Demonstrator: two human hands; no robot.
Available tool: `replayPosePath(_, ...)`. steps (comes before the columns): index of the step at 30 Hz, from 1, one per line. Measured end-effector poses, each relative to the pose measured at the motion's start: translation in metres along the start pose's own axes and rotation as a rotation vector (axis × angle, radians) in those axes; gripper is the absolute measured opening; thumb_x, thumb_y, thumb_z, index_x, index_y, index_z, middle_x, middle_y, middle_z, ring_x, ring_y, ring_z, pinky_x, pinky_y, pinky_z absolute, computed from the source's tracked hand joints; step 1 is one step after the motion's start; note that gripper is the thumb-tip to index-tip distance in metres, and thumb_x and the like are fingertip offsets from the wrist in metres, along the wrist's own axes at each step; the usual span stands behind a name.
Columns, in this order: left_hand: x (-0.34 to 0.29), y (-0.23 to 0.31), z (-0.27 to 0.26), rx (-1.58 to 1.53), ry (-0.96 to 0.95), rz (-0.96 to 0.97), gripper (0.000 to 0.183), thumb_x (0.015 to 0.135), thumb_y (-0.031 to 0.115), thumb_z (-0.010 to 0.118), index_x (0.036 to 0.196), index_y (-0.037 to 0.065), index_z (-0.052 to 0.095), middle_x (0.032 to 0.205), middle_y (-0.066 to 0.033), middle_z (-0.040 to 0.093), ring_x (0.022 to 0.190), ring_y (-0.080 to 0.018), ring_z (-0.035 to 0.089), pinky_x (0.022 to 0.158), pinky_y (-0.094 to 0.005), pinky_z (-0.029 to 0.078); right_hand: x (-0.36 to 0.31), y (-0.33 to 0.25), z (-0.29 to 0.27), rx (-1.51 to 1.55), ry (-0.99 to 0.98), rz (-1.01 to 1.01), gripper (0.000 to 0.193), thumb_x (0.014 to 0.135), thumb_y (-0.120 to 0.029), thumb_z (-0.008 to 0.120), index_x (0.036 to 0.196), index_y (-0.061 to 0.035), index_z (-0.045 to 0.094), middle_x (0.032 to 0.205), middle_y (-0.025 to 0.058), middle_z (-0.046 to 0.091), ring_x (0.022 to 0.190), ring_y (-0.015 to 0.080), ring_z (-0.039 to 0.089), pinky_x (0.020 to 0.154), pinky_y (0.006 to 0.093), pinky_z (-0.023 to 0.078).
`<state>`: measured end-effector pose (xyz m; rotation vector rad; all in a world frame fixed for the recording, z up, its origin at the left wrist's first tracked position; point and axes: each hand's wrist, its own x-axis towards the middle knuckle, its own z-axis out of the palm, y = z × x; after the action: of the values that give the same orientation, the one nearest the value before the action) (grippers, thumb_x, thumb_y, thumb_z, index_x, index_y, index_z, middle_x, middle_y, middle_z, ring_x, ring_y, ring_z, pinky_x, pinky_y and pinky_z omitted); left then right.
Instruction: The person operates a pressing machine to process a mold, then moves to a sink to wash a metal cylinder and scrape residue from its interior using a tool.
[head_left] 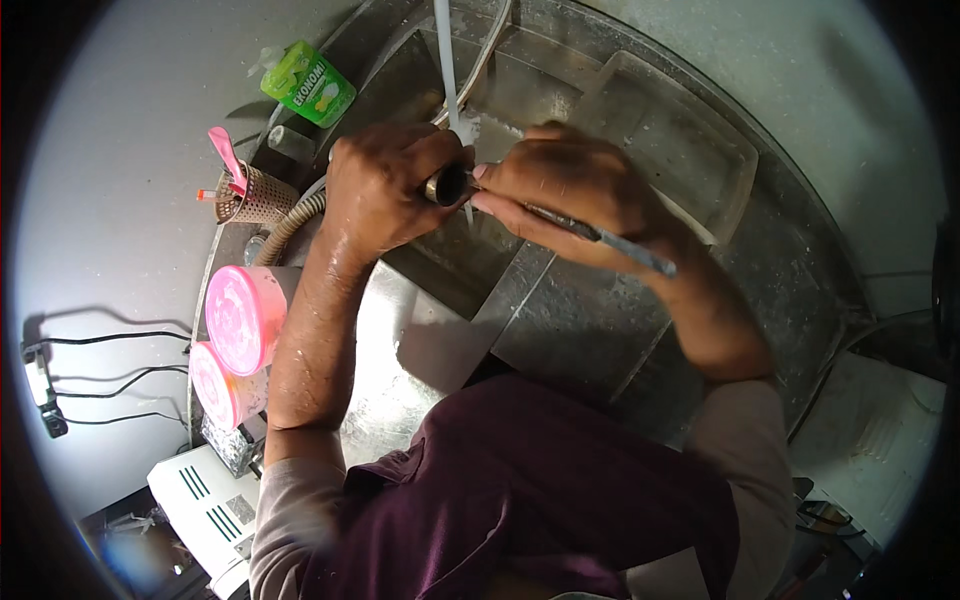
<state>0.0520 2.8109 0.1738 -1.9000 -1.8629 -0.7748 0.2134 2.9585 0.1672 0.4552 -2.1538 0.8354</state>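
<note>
My left hand (385, 190) is closed round a short, hollow metal piece (446, 186) with a round, brass-coloured rim and a dark inside. Close beside it, my right hand (570, 190) grips a slim tool (635, 253) with a grey handle end. The tool's tip meets the rim area of the metal piece, but its shape there is too small to make out. A thin white pipe or stream (446, 60) comes down just behind both hands. Wet drops show on my left forearm. Both hands are over a dark basin (455, 265).
A clear rectangular tray (740, 190) lies at the back right. Along the left stand a green pouch (310, 85), a perforated cup (262, 197) with a pink-handled item, a ribbed hose (290, 228), and two pink-lidded tubs (240, 320). White machines (195, 500) flank me.
</note>
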Motion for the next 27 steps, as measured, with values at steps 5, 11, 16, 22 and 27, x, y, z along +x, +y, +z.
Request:
replayPosePath(5,0.008,-0.002,-0.011,0.000,-0.088,0.049,0.022,0.065,0.022,0.078,0.079,0.013,0.064,0.072,-0.0044,0.063,0.066,-0.0254,0.064,0.055,-0.0363,0.049,0.012,0.006,-0.011,-0.174,-0.084,-0.260,0.012,0.080,-0.006,0.071,0.087,-0.0064,0.061,0.071,0.0027,0.058,0.067,0.0195,0.059,0.071,0.0342,0.049)
replayPosePath(11,0.001,-0.001,0.003,0.242,0.158,0.069,0.031,0.056,0.021,0.078,0.083,0.015,0.064,0.078,-0.0019,0.064,0.068,-0.0247,0.063,0.057,-0.0355,0.050,-0.013,-0.016,0.025,0.272,0.114,0.329,0.014,0.092,-0.004,0.062,0.081,-0.0028,0.053,0.067,0.0054,0.059,0.062,0.0114,0.058,0.060,0.0287,0.048)
replayPosePath(16,0.009,0.014,-0.002,0.168,0.003,0.037,0.036,0.060,0.023,0.078,0.092,0.013,0.063,0.089,-0.0053,0.063,0.083,-0.0252,0.062,0.068,-0.0368,0.051,-0.023,-0.029,0.043,0.961,0.451,0.676,0.018,0.094,-0.011,0.063,0.082,-0.0032,0.051,0.073,0.0067,0.061,0.062,0.0076,0.057,0.057,0.0247,0.045)
replayPosePath(22,0.006,-0.005,-0.018,-0.172,-0.312,0.162,0.043,0.072,0.020,0.074,0.110,0.006,0.062,0.095,-0.0100,0.063,0.090,-0.0333,0.062,0.075,-0.0454,0.051,-0.003,0.007,-0.008,-0.214,0.009,-0.142,0.013,0.082,-0.009,0.073,0.090,-0.0087,0.063,0.076,0.0026,0.061,0.065,0.0184,0.059,0.066,0.0307,0.050)
replayPosePath(27,0.017,-0.005,-0.032,-0.205,-0.453,0.106,0.040,0.068,0.018,0.075,0.105,0.010,0.062,0.086,-0.0080,0.064,0.080,-0.0313,0.063,0.070,-0.0438,0.051,0.007,0.009,-0.010,-0.191,-0.103,-0.292,0.017,0.077,-0.005,0.077,0.084,-0.0103,0.063,0.083,0.0009,0.062,0.070,0.0161,0.060,0.063,0.0296,0.049)
